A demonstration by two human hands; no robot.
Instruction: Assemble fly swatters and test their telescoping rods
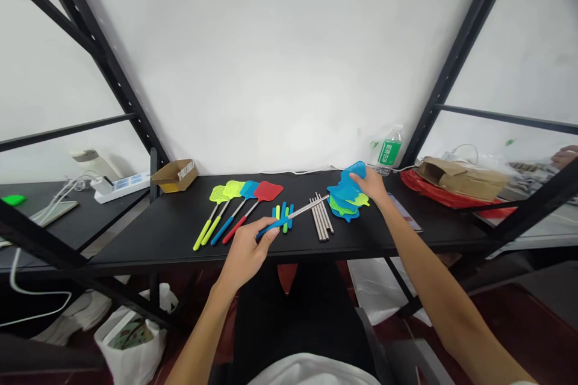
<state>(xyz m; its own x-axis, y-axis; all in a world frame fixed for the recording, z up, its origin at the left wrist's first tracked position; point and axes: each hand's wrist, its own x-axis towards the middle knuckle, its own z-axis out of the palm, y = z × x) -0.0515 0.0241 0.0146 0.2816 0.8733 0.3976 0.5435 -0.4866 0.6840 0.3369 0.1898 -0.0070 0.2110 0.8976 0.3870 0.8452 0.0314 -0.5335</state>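
My left hand (247, 249) is closed around a blue handle (274, 227) with a slim metal rod (309, 207) sticking out of it. The rod slants up to the right, its tip close to the swatter heads. My right hand (369, 183) pinches a blue fly swatter head (354, 174) above a pile of blue and green heads (344, 207); whether it touches the pile I cannot tell. Several loose metal rods (320, 219) lie between my hands, with loose coloured handles (285, 216) left of them. Further left are assembled fly swatters (235, 216) in yellow, blue and red.
A small cardboard box (175, 175) stands at the back left of the black table (149, 234). A water bottle (389, 150) is at the back right, with a phone (405, 212) in front. Black shelf posts (447, 66) rise at both sides.
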